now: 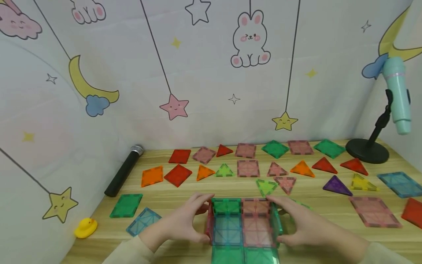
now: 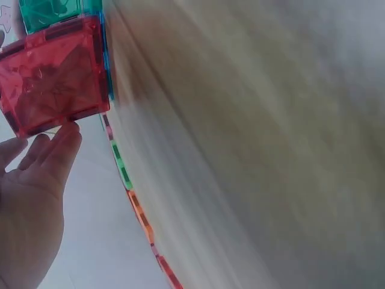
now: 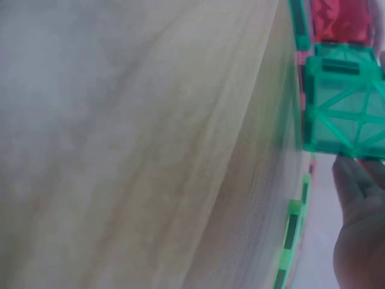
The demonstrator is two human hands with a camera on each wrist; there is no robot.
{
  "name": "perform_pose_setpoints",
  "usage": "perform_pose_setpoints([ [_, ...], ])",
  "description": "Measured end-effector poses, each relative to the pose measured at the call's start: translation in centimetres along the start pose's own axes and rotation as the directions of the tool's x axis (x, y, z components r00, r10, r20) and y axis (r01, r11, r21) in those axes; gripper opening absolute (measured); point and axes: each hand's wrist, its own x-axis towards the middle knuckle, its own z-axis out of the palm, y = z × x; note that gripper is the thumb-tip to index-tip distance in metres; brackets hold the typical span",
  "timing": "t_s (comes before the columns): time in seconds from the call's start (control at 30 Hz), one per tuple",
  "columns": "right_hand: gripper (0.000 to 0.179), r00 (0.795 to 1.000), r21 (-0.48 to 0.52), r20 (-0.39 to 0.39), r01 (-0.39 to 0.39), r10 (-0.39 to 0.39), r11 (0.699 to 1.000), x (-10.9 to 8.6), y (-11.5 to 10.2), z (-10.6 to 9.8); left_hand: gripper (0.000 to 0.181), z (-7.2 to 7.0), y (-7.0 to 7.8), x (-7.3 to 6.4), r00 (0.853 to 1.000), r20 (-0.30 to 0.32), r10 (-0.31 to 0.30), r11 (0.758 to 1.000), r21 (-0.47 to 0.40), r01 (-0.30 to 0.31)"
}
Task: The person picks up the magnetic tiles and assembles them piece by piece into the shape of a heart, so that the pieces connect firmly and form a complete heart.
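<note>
A box-like build of magnetic tiles stands on the table, with a blue tile (image 1: 227, 231) and a pink tile (image 1: 258, 231) as its floor. Upright at its back are a green tile (image 1: 227, 206) and a pink one (image 1: 255, 206). My left hand (image 1: 184, 222) holds the upright red side tile (image 2: 57, 75), fingers at its far edge and thumb at its near edge. On the opposite side, my right hand (image 1: 306, 223) spans the upright green side tile (image 3: 349, 111) the same way. Two flat green tiles (image 1: 262, 255) extend the floor toward me.
Loose square and triangle tiles, such as a pink square (image 1: 248, 168) and a purple triangle (image 1: 337, 186), lie behind and beside the build. A black microphone (image 1: 123, 172) and yellow duck (image 1: 86, 227) are at left. A mint microphone (image 1: 397, 95) stands on its black stand (image 1: 367, 150) at right.
</note>
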Motion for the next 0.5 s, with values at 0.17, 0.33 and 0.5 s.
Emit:
perform_pose_setpoints([
  [0.17,0.087,1.000,0.026,-0.009,-0.003,0.003,1.000,0.6,0.1,-0.1,0.093,-0.2,-0.1,0.8,1.000,0.013,0.002,0.999,-0.049,-0.002],
  [0.33,0.087,0.999,-0.024,-0.049,0.014,-0.016,1.000,2.1,0.6,-0.2,0.093,-1.1,-0.9,1.4,1.000,-0.012,0.005,0.995,-0.099,-0.006],
  [0.5,0.089,0.999,-0.041,-0.032,-0.033,0.032,0.999,3.0,0.8,-0.2,0.093,-2.7,-2.6,0.2,0.995,-0.058,-0.083,0.996,-0.045,0.080],
])
